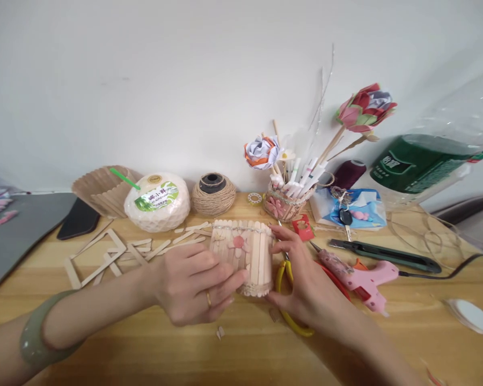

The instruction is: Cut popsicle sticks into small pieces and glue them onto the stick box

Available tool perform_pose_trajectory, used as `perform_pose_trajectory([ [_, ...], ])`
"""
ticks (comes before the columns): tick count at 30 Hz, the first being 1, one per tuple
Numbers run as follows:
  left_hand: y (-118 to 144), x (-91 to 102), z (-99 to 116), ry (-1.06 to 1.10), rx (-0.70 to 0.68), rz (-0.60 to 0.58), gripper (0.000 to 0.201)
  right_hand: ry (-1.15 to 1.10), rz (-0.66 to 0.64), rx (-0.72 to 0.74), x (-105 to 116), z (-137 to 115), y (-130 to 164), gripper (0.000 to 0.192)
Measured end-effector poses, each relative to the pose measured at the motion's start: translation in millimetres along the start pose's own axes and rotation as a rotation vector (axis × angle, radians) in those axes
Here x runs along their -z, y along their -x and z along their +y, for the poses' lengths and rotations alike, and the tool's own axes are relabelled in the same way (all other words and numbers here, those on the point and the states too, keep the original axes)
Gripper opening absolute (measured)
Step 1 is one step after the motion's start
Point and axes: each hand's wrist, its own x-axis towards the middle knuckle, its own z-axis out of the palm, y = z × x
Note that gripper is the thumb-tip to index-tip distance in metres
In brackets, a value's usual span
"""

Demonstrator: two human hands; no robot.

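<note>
A holder made of upright craft sticks (pixel 261 257) stands on the wooden table, with a twine band around its top and bottom. On its front sits a flower with a round pink centre (pixel 239 242) and pale petals. My right hand (pixel 301 268) grips the holder's right side, thumb low and fingers near the top edge. My left hand (pixel 197 281), wearing a ring, is closed in a pinch at the holder's front. A small pale wooden piece (pixel 248 267) shows at its fingertips; whether it touches the holder I cannot tell. Yellow-handled pliers (pixel 295 324) lie partly under my right hand.
Loose craft sticks (pixel 121 254) lie at left. Behind stand a wrapped coconut (pixel 158 206), a twine spool (pixel 214 195) and a pot of markers (pixel 287 201). Rightward are a pink glue gun (pixel 370 279) with its cord, a utility knife (pixel 390 254) and a large plastic bottle (pixel 422 161).
</note>
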Motion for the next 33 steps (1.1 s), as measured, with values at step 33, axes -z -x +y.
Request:
perform_pose_trajectory([
  [33, 13, 16.3, 21, 0.178, 0.253, -0.095, 0.013, 0.008, -0.022, -0.016, 0, 4, 1, 0.048],
])
